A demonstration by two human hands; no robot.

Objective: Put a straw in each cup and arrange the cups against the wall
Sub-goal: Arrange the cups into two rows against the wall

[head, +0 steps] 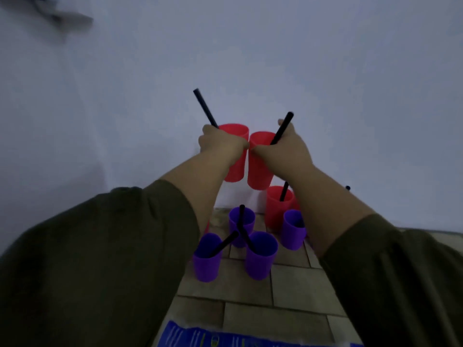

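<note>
Pale wall [250, 46] ahead. Left hand [220, 144] grips the left red cup [236, 159] and right hand [283, 149] the right red cup [259, 171], side by side, a black straw [205, 108] in each. Below the hands, purple cups [261, 259] stand on the tiled floor [250, 291].

A tiled floor [250, 284] fills the lower middle of the view. Its rectangular tiles are a dull, mottled brownish grey with pale grout lines between them, laid in rows whose joints are staggered from one row to the next. The light is dim, and the tiles look darker toward the near edge. On the floor at the very bottom lies a blue packet [225, 338], cut off by the frame's edge. It is printed with short white strokes and a few yellow-green marks, and has a crinkled, whitish border along its top and left side. High in the upper left corner sits a dark grey blurred shape [62, 17], too smeared to identify.
</note>
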